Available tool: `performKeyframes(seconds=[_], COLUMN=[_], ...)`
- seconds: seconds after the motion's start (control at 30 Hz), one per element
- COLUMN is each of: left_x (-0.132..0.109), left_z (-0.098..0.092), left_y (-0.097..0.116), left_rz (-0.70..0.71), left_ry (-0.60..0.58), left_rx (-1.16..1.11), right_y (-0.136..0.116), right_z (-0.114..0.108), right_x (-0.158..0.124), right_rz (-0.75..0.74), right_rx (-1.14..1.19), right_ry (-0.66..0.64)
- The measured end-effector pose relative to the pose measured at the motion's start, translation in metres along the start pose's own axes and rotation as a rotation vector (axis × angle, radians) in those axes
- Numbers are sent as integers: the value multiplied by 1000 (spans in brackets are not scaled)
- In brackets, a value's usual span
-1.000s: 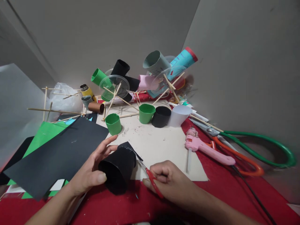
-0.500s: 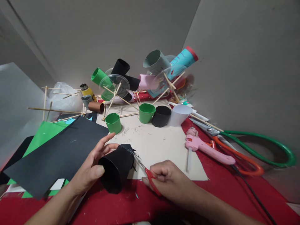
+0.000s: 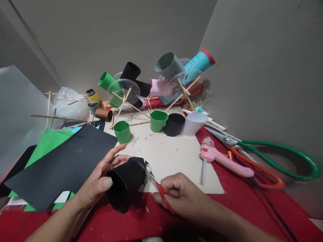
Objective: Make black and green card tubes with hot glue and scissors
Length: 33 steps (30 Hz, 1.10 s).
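My left hand (image 3: 103, 178) grips a black paper cup (image 3: 127, 183) that lies tilted on its side, its open mouth toward me. The thumb rests at the rim and the fingers go behind it. My right hand (image 3: 179, 193) is closed round the red handles of small scissors (image 3: 163, 195). Their blades meet the cup's far end, where the black paper is jagged. A green paper cup (image 3: 122, 132) stands just beyond my left fingertips. Farther back are another green cup (image 3: 158, 121), a black cup (image 3: 174, 125) and a white cup (image 3: 194, 124).
A pink glue gun (image 3: 224, 159) and large green-handled scissors (image 3: 272, 148) lie at right. Black paper sheets (image 3: 68, 161) cover the left side. Behind stand two wheels of paper tubes, one with a clear disc (image 3: 127, 90), on stick frames. Cream card (image 3: 164, 158) lies on red cloth (image 3: 242, 208).
The black cup's far end has turned and tilted slightly, and a cut piece of its edge paper now hangs near the blades. Both hands have barely moved.
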<state>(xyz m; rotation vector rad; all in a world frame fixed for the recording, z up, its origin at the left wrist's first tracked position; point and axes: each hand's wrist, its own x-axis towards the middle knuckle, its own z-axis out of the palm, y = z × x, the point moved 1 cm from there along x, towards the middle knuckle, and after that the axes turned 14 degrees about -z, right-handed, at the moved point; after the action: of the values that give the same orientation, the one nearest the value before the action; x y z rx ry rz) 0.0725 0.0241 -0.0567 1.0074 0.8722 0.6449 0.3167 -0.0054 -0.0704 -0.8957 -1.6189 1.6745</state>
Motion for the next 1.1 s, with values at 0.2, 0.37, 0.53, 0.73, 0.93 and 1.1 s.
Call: performKeyframes(seconds=[0.2, 0.37, 0.53, 0.73, 0.93, 1.1], left_x=[1, 0, -1, -2, -1, 0], left_z=[1, 3, 5, 5, 9, 9], left_y=[0, 6, 10, 8, 10, 9], left_rz=[3, 6, 3, 20, -1, -1], left_ry=[-10, -36, -68, -34, -75, -80], left_rx=[-46, -14, 6, -22, 13, 24], right_y=[5, 1, -3, -2, -4, -2], right_z=[-3, 0, 3, 2, 2, 1], right_x=[-1, 0, 0, -1, 0, -1], right_rz=[-31, -42, -43, -5, 7, -2], right_rx=[-41, -21, -7, 44, 29, 19], right_ry=[-1, -15, -17, -39, -26, -23])
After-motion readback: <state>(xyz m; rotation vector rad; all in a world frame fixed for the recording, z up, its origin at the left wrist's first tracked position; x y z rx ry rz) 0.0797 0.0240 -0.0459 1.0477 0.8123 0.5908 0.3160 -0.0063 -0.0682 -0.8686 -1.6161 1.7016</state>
